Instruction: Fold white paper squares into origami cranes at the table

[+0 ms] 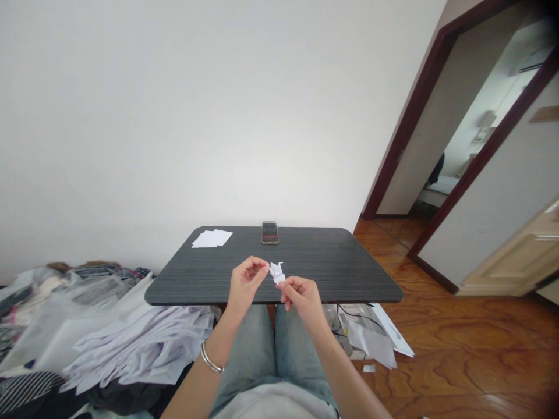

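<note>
A small white paper crane [276,272] is held up between the two hands, just over the near edge of the table [332,256]. The left hand [246,283] has its fingers [260,265] curled and closed, with the tips pinching one side of the crane. The right hand [303,299] grips the crane's lower end, its fingers [289,290] closed around the paper (exactly which fold they hold is too small to tell). A silver bangle [209,358] circles the left wrist, and both forearms pass above the jeans [257,349] on the person's lap.

Farther along the dark wood-grain table, a phone [270,232] lies near the far edge, with a few sheets of white paper [212,238] to its left. Left of the table, a heap of clothes and plastic [131,343] is piled up. To the right, loose papers [371,340] and a dark cable [360,317] lie on the wooden floor [454,361], just below the table's edge.
</note>
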The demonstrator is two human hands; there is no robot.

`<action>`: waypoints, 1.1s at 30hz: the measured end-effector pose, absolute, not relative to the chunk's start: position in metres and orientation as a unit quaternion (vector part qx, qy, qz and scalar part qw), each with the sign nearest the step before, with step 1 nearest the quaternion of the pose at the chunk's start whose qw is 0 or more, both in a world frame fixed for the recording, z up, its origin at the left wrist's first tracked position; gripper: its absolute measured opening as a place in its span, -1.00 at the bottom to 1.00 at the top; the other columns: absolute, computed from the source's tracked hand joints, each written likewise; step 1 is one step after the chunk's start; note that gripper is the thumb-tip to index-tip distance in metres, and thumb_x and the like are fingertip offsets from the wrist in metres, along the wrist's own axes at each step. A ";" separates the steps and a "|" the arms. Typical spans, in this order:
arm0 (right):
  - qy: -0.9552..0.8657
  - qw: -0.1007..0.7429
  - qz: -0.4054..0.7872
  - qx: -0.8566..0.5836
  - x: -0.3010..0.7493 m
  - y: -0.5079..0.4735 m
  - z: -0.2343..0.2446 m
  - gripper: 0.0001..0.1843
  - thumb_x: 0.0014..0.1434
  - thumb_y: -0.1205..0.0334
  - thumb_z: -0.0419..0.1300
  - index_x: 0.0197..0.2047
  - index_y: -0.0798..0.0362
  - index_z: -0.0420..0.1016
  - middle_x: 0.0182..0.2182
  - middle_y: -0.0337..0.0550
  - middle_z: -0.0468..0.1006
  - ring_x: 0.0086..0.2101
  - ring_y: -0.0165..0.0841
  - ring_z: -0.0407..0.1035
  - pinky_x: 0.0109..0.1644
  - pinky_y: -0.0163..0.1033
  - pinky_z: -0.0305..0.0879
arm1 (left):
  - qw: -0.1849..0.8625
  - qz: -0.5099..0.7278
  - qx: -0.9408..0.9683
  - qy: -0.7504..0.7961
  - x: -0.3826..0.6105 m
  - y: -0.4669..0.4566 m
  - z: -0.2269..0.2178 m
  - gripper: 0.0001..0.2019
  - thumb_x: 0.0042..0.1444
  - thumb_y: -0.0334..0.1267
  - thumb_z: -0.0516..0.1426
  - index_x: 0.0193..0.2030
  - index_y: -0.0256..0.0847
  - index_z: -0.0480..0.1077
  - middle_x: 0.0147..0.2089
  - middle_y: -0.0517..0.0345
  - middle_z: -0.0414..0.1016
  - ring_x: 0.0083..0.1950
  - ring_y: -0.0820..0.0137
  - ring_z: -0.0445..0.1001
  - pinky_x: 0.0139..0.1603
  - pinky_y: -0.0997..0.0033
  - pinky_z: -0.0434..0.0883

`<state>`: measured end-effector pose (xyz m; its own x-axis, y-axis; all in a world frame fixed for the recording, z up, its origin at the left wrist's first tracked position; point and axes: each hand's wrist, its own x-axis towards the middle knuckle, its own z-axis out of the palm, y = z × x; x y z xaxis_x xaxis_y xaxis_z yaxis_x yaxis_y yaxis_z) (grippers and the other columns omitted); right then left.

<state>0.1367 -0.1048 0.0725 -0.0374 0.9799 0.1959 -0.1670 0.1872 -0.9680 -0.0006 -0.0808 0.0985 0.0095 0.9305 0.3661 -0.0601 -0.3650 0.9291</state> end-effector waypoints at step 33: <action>-0.733 0.573 0.112 -0.349 0.152 -0.096 0.055 -0.89 0.13 0.36 0.10 -0.31 0.04 0.45 -0.49 -0.22 0.45 -0.52 -0.46 0.30 -0.52 -0.38 0.18 | 0.449 0.508 0.616 0.401 -0.010 -0.059 0.096 -0.81 -0.09 -0.18 0.21 -0.46 -0.29 0.42 -0.54 0.24 0.37 -0.54 0.54 0.23 -0.49 0.54 0.17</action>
<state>0.1524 -0.0959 0.0545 -0.1001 0.6405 0.7614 0.3829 0.7311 -0.5646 -0.0100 -0.0591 0.0963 0.1614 0.9507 0.2649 0.0379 -0.2742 0.9609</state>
